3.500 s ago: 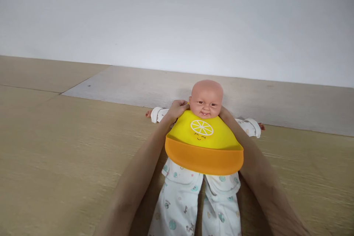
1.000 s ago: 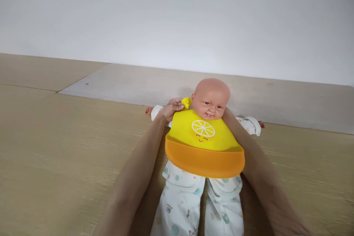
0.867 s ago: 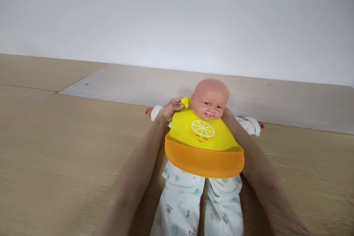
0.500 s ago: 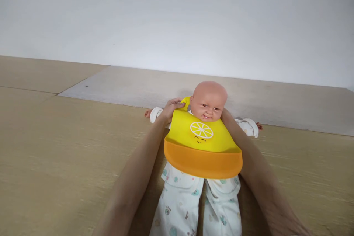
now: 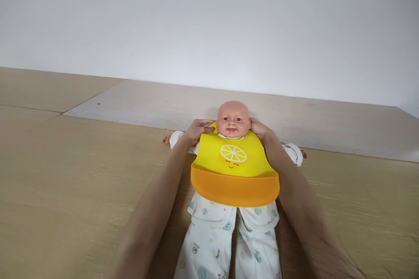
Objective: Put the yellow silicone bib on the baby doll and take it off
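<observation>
A baby doll (image 5: 233, 117) in white printed clothes lies on its back, arms spread and head facing up. Over its chest is a yellow bib (image 5: 211, 150) with a citrus-slice print and an orange catch pocket along the bottom. My left hand (image 5: 199, 130) pinches the bib's neck strap on the left of the doll's neck, thumb on top. On the other side, my right hand (image 5: 261, 130) is closed where the bib's strap runs up by the neck. Its fingertips, and the strap's end there, are hidden behind the doll's head.
Beneath the doll is a pale wood-look surface (image 5: 81, 183). A greyish panel (image 5: 147, 100) crosses it behind the head, with a seam at the left. A plain white wall (image 5: 209, 22) rises at the back.
The doll's head has turned from tilted rightward to upright and shifted left. My right hand, previously mostly hidden behind the head, now shows beside it. My left hand still grips the strap.
</observation>
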A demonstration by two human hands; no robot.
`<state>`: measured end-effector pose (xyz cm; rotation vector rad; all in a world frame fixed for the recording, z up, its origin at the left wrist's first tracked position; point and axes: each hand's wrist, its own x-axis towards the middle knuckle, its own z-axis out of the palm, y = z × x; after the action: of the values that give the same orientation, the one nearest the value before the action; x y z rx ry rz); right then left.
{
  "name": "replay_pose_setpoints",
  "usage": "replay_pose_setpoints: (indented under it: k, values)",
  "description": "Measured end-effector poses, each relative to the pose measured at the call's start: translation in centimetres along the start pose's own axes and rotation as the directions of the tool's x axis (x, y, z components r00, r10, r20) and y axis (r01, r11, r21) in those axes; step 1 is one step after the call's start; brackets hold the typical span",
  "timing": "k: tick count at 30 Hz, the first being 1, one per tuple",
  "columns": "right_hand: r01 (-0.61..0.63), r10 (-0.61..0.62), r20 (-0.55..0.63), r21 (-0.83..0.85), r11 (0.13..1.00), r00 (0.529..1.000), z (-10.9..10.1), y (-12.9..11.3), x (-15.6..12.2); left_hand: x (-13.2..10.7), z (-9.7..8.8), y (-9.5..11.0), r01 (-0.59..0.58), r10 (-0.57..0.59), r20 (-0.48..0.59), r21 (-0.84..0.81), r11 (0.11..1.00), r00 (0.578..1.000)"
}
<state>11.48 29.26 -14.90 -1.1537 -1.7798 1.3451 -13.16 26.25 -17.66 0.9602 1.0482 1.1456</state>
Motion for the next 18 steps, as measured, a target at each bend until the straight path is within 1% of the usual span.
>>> replay_pose_setpoints:
  k: [2, 3, 4, 5, 7, 8, 12, 15, 18]
  values:
    - [-0.120, 0.116, 0.076, 0.045, 0.992, 0.990, -0.4, 0.7, 2.3, -0.1, 0.0, 0.0, 0.008, -0.008, -0.004, 0.004, 1.000, 1.000]
    - [-0.153, 0.144, 0.136, 0.055, 0.987, 0.980, -0.7, 1.1, 3.5, -0.1, 0.0, 0.0, 0.009, -0.009, -0.007, 0.007, 1.000, 1.000]
    - [-0.139, 0.128, 0.160, 0.055, 0.989, 0.979, -1.1, 1.7, 4.5, -0.2, 0.0, 0.0, 0.008, -0.008, -0.012, 0.012, 1.000, 1.000]
    - [-0.098, 0.089, 0.180, 0.045, 0.994, 0.980, -1.4, 2.3, 5.4, -0.2, 0.0, 0.0, 0.008, -0.007, -0.012, 0.019, 1.000, 1.000]
    - [-0.016, 0.014, 0.185, 0.008, 1.000, 0.983, -2.2, 3.5, 6.6, -0.3, 0.0, 0.0, 0.012, -0.012, 0.000, 0.036, 0.999, 1.000]
    - [0.004, -0.001, 0.186, -0.019, 1.000, 0.983, -2.5, 4.0, 7.0, -0.3, 0.0, 0.0, 0.016, -0.017, 0.006, 0.045, 0.999, 1.000]
    - [0.034, -0.016, 0.188, -0.095, 0.995, 0.982, -2.8, 5.0, 7.3, -0.2, 0.0, 0.1, 0.022, -0.021, -0.019, 0.062, 0.998, 1.000]
    - [0.070, -0.048, 0.188, -0.115, 0.991, 0.981, -2.4, 4.6, 6.7, -0.3, 0.2, 0.2, 0.048, -0.044, -0.048, 0.072, 0.996, 0.998]
    - [0.044, -0.015, 0.164, -0.178, 0.983, 0.986, -2.1, 3.7, 5.8, -0.3, 0.2, 0.2, 0.084, -0.081, -0.033, 0.078, 0.993, 0.996]
